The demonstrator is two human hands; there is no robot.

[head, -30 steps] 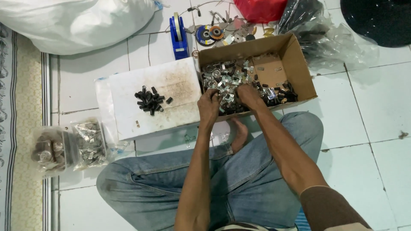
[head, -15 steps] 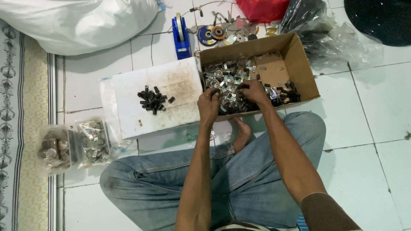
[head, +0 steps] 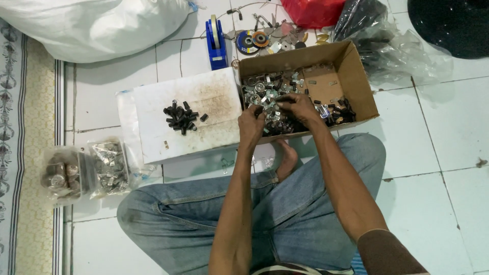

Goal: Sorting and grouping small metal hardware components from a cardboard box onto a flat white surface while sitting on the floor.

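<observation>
While the person sits cross-legged in faded blue jeans on glossy white floor tiles, both hands work inside an open brown cardboard box (head: 356, 76) of matte, creased card. The left hand (head: 251, 125) rests at the box's near left corner, fingers curled down into a heap of small shiny metal parts (head: 262, 94); whether it pinches one I cannot tell. The right hand (head: 298, 107), touching the heap just beside it, has fingers drawn together, seemingly on a small piece. Dark little parts (head: 341, 109) lie in the box's right half. Left of the box, a flat white board (head: 214, 102), rust-speckled, carries a cluster of short black cylindrical pieces (head: 181, 117). Two clear plastic bags (head: 84, 173) of metal bits lie far left; a blue tape dispenser (head: 217, 43) stands behind the board, a red bag (head: 313, 11) beyond.
</observation>
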